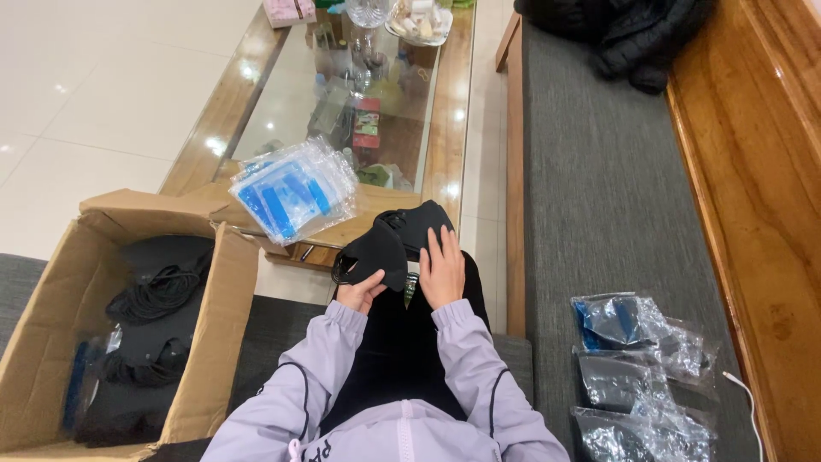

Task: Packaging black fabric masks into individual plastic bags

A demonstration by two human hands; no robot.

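Head view: your left hand (359, 293) pinches a black mask (376, 252); your right hand (442, 269) lies flat, open, on another black mask (423, 224).

Subject wears a pale lilac zip-front jacket (402, 419). Long sleeves, elasticated gathered cuffs: left cuff (345, 315), right cuff (454, 314). Thin dark piping curves across each upper sleeve. Centre zip in lilac with matching pull. Dark printed lettering low on left chest, partly cut off. Black trousers (398, 351) over lap. Both hands bare, no gloves.
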